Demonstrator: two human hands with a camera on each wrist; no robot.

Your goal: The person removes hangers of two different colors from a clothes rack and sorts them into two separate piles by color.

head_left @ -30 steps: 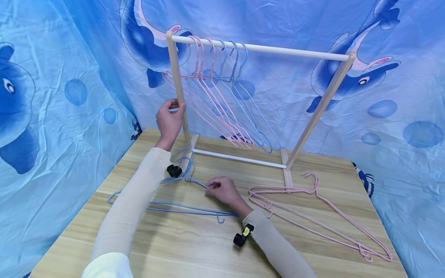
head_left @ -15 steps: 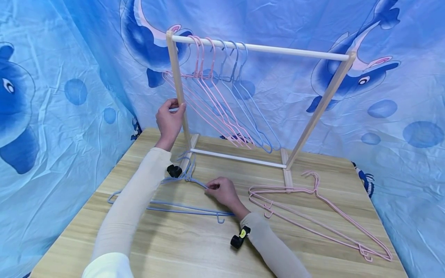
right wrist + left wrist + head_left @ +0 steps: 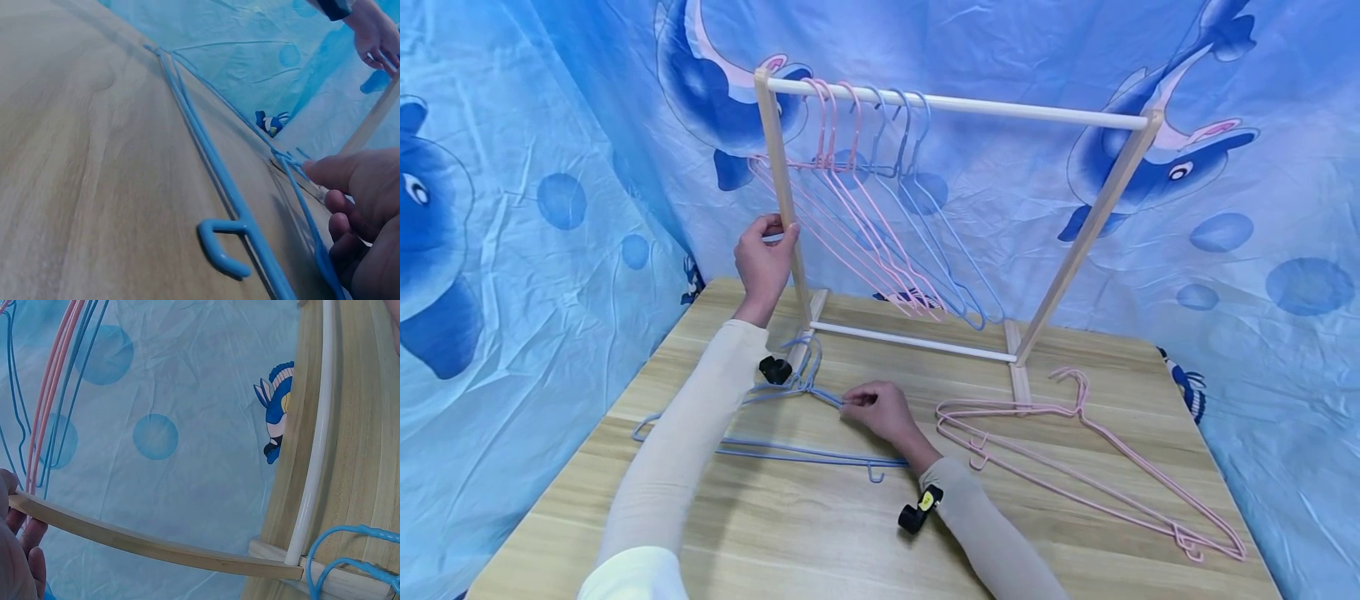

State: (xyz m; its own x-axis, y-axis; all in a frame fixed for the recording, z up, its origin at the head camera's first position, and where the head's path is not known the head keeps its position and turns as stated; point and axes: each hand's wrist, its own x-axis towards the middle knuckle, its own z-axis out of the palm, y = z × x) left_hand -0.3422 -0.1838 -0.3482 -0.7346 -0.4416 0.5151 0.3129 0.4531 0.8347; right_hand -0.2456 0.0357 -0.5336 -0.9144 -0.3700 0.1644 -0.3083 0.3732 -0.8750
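Observation:
In the head view my left hand (image 3: 765, 262) holds the left wooden post (image 3: 778, 158) of a small clothes rack, fingers behind it and thumb in front. The left wrist view shows the fingertips around that post (image 3: 150, 545). Blue clothes hangers (image 3: 827, 458) lie on the table below, hooks toward the rack's left foot and partly covered by my left sleeve. My right hand (image 3: 883, 412) pinches the sloping shoulder of a blue hanger between thumb and fingers. A small side hook (image 3: 219, 250) on the hanger's bottom bar shows in the right wrist view.
Pink hangers (image 3: 857, 133) and blue hangers (image 3: 904, 125) hang at the left part of the white top rod (image 3: 1000, 109). More pink hangers (image 3: 1080, 400) lie on the wooden table (image 3: 820, 542) at the right, by the rack's right foot. A blue dolphin-print curtain (image 3: 1225, 183) surrounds the table.
The blue hangers' hooks have shifted a little toward me, away from the rack's bottom rod. My right forearm has moved slightly left; the left hand keeps its hold on the post.

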